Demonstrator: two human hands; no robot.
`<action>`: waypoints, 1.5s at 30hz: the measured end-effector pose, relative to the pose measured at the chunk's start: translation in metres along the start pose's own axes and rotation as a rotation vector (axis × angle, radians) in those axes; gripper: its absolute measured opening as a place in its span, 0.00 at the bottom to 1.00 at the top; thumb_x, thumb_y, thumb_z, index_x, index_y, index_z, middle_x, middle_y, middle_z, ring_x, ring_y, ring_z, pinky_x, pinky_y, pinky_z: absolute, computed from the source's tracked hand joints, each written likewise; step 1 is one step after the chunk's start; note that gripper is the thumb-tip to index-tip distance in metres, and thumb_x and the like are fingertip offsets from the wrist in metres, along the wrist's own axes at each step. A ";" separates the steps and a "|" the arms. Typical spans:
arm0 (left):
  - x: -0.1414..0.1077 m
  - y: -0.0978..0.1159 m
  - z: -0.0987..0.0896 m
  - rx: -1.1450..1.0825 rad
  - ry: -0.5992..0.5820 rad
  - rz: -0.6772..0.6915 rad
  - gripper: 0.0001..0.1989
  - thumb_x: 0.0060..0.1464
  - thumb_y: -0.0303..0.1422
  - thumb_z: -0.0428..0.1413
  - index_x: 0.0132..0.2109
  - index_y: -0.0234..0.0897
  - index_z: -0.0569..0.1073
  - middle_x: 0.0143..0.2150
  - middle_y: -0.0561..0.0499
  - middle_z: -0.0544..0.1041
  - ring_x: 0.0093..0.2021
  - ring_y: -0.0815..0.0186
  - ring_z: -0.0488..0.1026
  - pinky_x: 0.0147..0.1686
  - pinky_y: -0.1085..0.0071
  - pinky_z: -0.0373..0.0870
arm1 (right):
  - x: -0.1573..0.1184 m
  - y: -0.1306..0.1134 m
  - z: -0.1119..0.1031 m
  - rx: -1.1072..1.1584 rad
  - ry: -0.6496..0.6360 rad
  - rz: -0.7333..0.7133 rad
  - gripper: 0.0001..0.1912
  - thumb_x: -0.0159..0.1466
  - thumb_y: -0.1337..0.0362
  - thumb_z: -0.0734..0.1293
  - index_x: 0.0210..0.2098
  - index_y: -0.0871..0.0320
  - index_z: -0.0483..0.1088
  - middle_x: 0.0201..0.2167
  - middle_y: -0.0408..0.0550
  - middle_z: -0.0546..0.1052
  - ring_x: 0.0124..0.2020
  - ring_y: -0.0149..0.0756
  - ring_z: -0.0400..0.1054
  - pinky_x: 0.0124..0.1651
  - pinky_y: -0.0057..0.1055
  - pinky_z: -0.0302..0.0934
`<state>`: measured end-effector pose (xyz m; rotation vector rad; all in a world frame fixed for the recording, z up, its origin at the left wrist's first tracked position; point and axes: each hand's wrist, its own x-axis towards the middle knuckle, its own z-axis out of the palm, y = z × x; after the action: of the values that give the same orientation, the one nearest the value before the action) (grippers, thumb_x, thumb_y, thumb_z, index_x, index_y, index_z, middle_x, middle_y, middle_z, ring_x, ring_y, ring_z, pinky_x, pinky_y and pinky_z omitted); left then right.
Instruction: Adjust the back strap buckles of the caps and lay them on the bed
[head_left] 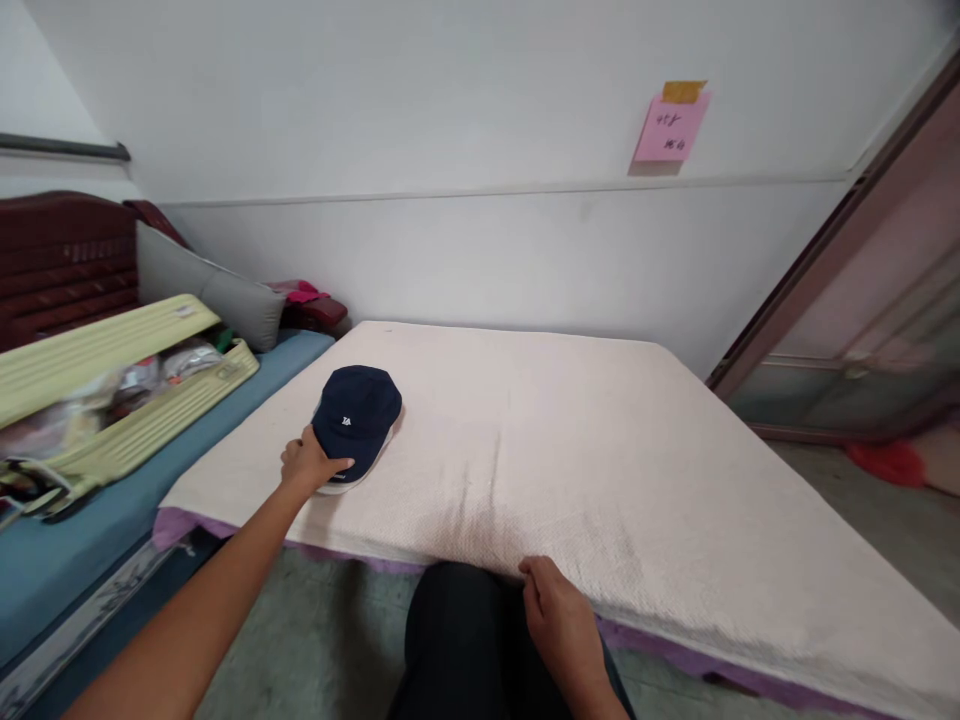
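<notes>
A dark navy baseball cap (357, 410) with a small white emblem on its front lies on the left part of the pale, cloth-covered table (555, 430). My left hand (309, 462) grips it by the brim, thumb on top and the other fingers at the brim's left side, their tips hidden. Above my right thigh, at the table's front edge, my right hand (559, 615) is loosely closed with curled fingers. Nothing shows in it, and it is apart from the cap.
On the left, a blue-covered bench (300, 345) bears a grey pillow (217, 285) and a long pale-yellow case (217, 375) with plastic-wrapped things inside. A pink note (671, 130) is taped to the white wall behind the table. A door (862, 300) stands at the right.
</notes>
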<state>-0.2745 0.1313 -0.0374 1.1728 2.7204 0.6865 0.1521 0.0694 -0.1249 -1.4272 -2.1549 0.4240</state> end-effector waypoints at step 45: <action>-0.259 0.097 -0.010 -1.569 -1.381 -0.263 0.10 0.53 0.34 0.57 0.39 0.40 0.82 0.35 0.48 0.84 0.40 0.55 0.80 0.49 0.62 0.72 | -0.062 -0.018 -0.126 1.577 -0.231 0.315 0.10 0.50 0.65 0.76 0.32 0.58 0.77 0.31 0.43 0.79 0.31 0.33 0.72 0.36 0.28 0.66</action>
<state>-0.0316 0.0016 -0.0068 0.4051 0.6613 0.9942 0.2300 0.0019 -0.0279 -0.6842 -0.9645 1.8790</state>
